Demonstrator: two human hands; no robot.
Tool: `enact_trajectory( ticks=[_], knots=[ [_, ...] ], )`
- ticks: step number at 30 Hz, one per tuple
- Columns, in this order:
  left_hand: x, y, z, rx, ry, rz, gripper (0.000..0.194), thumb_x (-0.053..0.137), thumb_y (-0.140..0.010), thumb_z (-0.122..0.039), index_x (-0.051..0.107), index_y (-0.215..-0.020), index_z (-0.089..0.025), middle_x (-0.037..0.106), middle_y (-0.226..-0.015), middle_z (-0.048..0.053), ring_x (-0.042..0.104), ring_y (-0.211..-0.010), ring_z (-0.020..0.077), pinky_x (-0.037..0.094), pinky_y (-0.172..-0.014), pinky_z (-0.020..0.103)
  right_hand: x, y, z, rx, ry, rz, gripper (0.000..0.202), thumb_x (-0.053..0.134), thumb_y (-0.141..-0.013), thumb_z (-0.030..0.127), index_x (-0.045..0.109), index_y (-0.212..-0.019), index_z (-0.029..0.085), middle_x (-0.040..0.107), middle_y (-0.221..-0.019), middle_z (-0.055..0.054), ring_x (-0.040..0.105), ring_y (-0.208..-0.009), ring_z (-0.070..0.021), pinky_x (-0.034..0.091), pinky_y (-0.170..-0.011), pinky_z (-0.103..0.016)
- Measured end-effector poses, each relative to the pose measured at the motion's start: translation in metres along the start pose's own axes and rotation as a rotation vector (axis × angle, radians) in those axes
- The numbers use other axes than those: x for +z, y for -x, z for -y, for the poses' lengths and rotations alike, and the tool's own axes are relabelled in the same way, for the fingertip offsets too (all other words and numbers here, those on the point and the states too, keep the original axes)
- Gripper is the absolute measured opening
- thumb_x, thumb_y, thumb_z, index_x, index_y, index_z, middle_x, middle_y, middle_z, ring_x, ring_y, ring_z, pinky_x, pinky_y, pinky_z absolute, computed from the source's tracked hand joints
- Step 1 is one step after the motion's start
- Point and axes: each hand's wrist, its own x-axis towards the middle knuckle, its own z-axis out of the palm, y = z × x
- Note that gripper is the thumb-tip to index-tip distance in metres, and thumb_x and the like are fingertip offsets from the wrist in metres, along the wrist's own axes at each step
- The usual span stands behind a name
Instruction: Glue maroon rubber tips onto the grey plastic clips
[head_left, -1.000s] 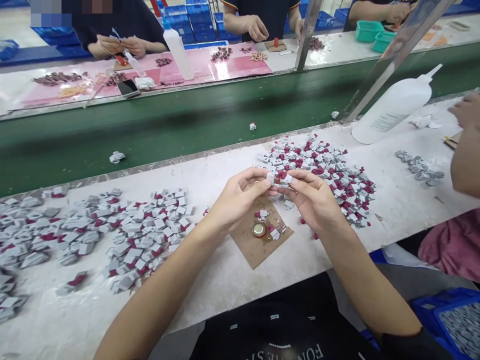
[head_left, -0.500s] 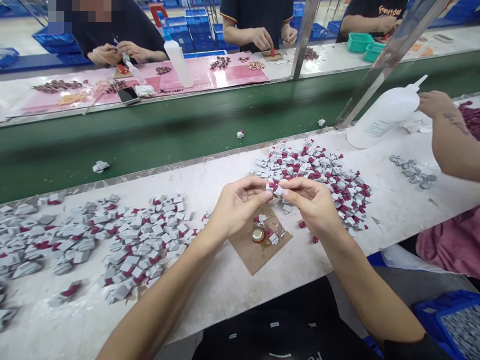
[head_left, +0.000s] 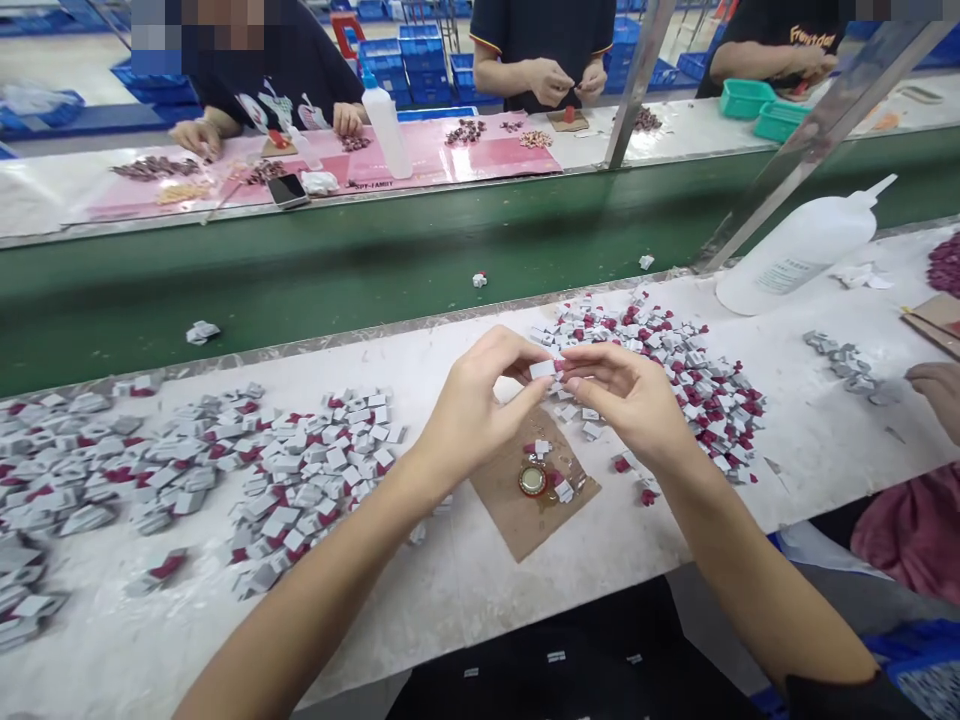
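Observation:
My left hand (head_left: 484, 400) pinches a small grey-and-maroon plastic piece (head_left: 541, 370) between thumb and fingertips, its flat grey side showing. My right hand (head_left: 634, 405) meets it from the other side, thumb and fingers closed at the maroon end. The fingertips partly hide that end. Below the hands lies a square of brown cardboard (head_left: 517, 530), bearing a bottle cap (head_left: 533, 480) with clear liquid around it and a few loose pieces. A heap of small grey-and-maroon pieces (head_left: 720, 400) spreads behind and beside my right hand.
More assembled grey-and-maroon pieces (head_left: 300, 500) cover the table at left. A large white squeeze bottle (head_left: 799, 250) stands at the back right, near a metal post. A green belt (head_left: 337, 270) runs behind the table. Co-workers sit across it, and another person's hand (head_left: 937, 390) shows at right.
The held piece has turned, now showing a broad grey face. The neighbour's hand has left the white bottle and come down lower at right. The view has shifted slightly left.

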Motion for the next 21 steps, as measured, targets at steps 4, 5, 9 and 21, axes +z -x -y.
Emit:
enact_trajectory(
  ticks=[4,5,9,21],
  knots=[
    [-0.011,-0.001,0.005,0.057,-0.096,-0.009,0.011,0.073,-0.103,-0.019,0.077,-0.112,-0.023,0.074,-0.106,0.006,0.069,-0.098,0.0224,0.057,-0.091,0.037,0.008,-0.007,0.013,-0.002,0.007,0.01,0.018,0.093,-0.09,0.038,0.087,-0.105,0.028,0.085,-0.101,-0.006,0.083,-0.1,-0.0272,0.071,-0.095,-0.048],
    [-0.013,-0.001,0.007,0.066,-0.107,-0.006,0.011,0.073,-0.103,-0.019,0.077,-0.112,-0.024,0.074,-0.106,0.006,0.069,-0.099,0.0231,0.057,-0.091,0.038,0.01,-0.01,0.014,-0.003,0.01,0.026,0.018,0.093,-0.09,0.038,0.088,-0.104,0.028,0.086,-0.101,-0.006,0.083,-0.099,-0.027,0.071,-0.094,-0.047],
    [-0.022,-0.002,0.015,0.12,-0.121,-0.014,0.012,0.071,-0.104,-0.019,0.076,-0.113,-0.024,0.073,-0.107,0.008,0.069,-0.102,0.0251,0.058,-0.091,0.039,0.022,-0.021,0.016,-0.015,0.057,0.053,0.021,0.096,-0.087,0.042,0.089,-0.101,0.027,0.086,-0.1,-0.006,0.083,-0.097,-0.0271,0.072,-0.091,-0.045],
    [-0.055,-0.006,0.029,-0.178,0.076,-0.078,0.011,0.069,-0.106,-0.033,0.072,-0.112,-0.024,0.079,-0.117,0.009,0.075,-0.113,0.0259,0.062,-0.101,0.041,0.025,-0.061,0.024,0.011,0.135,0.01,0.034,0.094,-0.087,0.054,0.086,-0.1,0.024,0.086,-0.096,-0.009,0.082,-0.091,-0.0282,0.069,-0.083,-0.043]
  ],
)
